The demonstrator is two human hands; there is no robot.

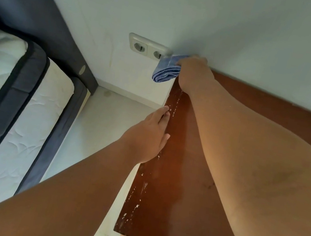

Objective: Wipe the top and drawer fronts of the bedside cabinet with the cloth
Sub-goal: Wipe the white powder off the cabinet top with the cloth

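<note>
Gripping the folded blue cloth (pixel 166 71), the right hand (pixel 194 73) held it at the far left corner of the brown cabinet top (pixel 264 115), beside a wall socket (pixel 141 47); the left hand (pixel 150 135), fingers straight, rested on the top's left edge.

Right hand (pixel 194 72) gripping blue cloth (pixel 166 70) at cabinet top (pixel 275 109) corner, left hand (pixel 149 137) flat on edge

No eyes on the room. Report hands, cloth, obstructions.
Right hand grips blue cloth at far-left corner of cabinet top. Left hand open, resting on left edge. Wall socket just behind cloth.
</note>
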